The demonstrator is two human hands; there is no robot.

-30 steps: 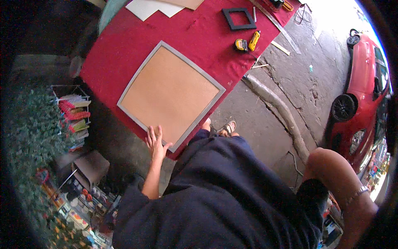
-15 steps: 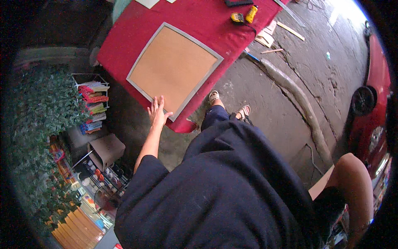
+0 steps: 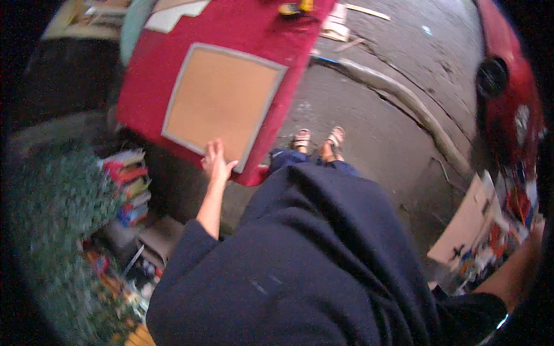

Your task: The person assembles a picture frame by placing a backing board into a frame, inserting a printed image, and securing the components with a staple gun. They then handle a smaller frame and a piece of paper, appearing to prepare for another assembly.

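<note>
On the red cloth-covered table lies a square tan board (image 3: 222, 95) with a grey border. My left hand (image 3: 217, 164) rests at the board's near corner, its fingers stretched out over the border and the thumb spread to the side. It touches the board without wrapping round it. My right forearm (image 3: 513, 271) reaches out to the right, over cluttered things beside a cardboard sheet (image 3: 464, 222). Its hand is lost past the dark rim of the picture.
The red table (image 3: 147, 98) carries white pieces (image 3: 173, 16) and a yellow-black tape measure (image 3: 288, 10) at its far side. A long pole-like roll (image 3: 398, 92) lies on the floor. A red car (image 3: 508, 46) stands at right, leafy greenery (image 3: 57, 230) at left.
My view has turned to the right, and my right arm has swung outward over the clutter there. My left hand has stayed on the board's near corner.
</note>
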